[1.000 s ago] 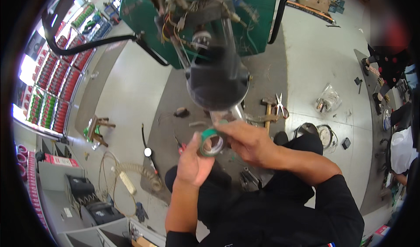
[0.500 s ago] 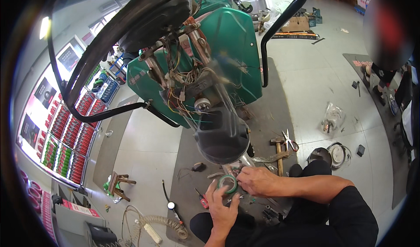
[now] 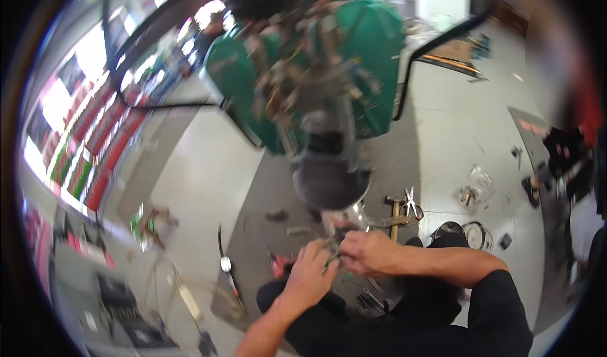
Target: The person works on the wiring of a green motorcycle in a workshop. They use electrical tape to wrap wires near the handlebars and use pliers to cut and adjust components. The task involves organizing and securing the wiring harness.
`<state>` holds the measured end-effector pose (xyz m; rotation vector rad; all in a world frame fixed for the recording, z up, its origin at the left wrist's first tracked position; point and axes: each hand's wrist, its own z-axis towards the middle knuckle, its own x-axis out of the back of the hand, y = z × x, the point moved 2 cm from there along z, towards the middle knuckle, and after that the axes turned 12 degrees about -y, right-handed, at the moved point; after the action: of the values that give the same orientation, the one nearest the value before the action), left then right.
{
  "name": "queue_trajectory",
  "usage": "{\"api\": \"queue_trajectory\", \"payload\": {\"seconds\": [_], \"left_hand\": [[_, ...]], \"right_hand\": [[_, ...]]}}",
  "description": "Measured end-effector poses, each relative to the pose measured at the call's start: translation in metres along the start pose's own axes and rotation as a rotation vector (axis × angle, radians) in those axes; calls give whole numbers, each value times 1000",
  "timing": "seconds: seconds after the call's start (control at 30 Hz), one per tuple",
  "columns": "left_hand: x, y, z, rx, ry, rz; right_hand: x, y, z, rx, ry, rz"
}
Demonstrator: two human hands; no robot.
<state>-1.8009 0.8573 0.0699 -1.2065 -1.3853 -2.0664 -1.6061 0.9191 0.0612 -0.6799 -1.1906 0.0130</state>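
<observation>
In front of me stands a partly stripped vehicle front with green panels (image 3: 373,60), exposed wiring and a rounded black cover (image 3: 330,183). Just below that cover, both my hands meet. My left hand (image 3: 310,273) has its fingers curled round a roll of green tape (image 3: 331,261), largely hidden by the fingers and blurred. Close beside it, my right hand (image 3: 368,253) is closed in a pinch near the tape and the pale, shiny part (image 3: 346,220) under the cover. What its fingers hold is hidden.
Right of my hands lie a hammer (image 3: 395,218) and scissors (image 3: 411,204); a plastic bag (image 3: 477,185) is farther right. A red-handled tool (image 3: 277,265) and a gauge (image 3: 226,265) lie left. A small stool (image 3: 150,223) and bottle shelves (image 3: 95,148) stand farther left. Someone (image 3: 208,36) is in the background.
My left hand has closed in from spread fingers to curled ones round the tape, nearer my right hand. The view has shifted and blurred, with the vehicle now higher in the picture.
</observation>
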Motion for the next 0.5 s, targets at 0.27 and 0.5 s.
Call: {"api": "queue_trajectory", "payload": {"seconds": [0.27, 0.5], "left_hand": [[-7, 19, -33, 29, -55, -368], [42, 12, -106, -93, -55, -773]], "right_hand": [[20, -47, -8, 66, -51, -130], [44, 38, -34, -287, -269, -257]]}}
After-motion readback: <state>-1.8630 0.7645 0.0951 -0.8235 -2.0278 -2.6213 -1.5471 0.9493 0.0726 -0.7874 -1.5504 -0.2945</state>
